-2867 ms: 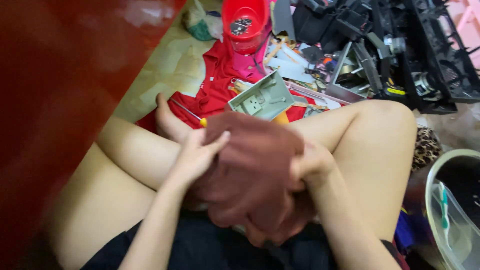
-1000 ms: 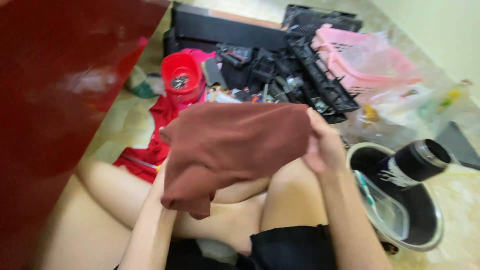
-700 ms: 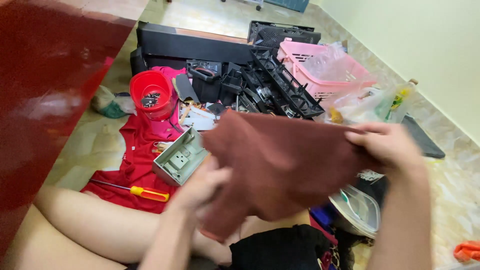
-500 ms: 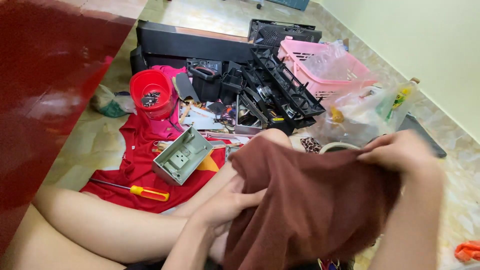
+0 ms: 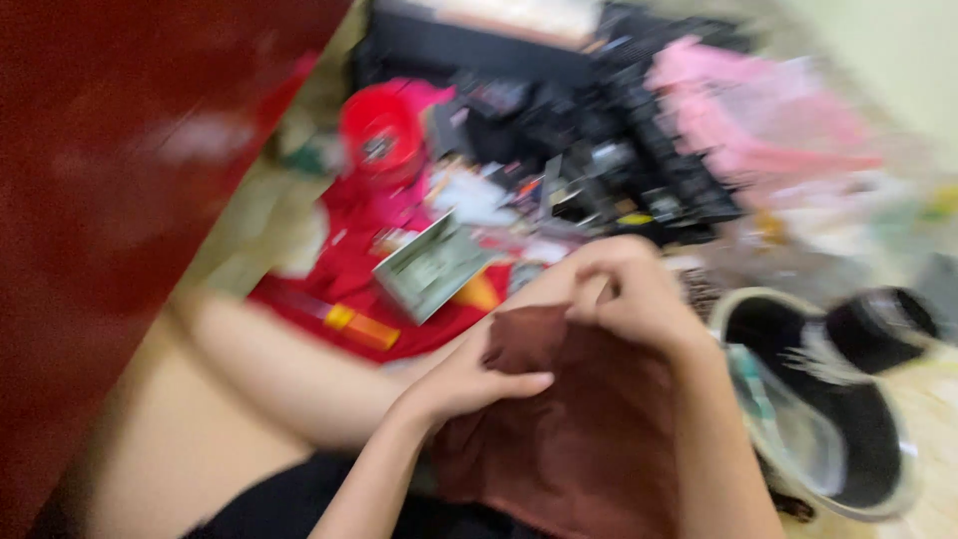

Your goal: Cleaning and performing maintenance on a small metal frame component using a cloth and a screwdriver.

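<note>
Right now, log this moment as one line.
left hand: grips brown cloth | right hand: grips its top edge | cloth over lap | nearby: black bowl

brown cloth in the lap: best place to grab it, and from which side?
Probably the top hem of the brown cloth, coming from above. That edge is bunched up between the left hand and the right hand, so it already offers a fold to pinch. The rest drapes limp over the lap with no firm part, and its lower end runs out of view. The picture is blurred, so finer folds cannot be told.

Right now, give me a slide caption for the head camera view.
Both hands, left hand and right hand, grip a brown cloth over the lap.
</note>
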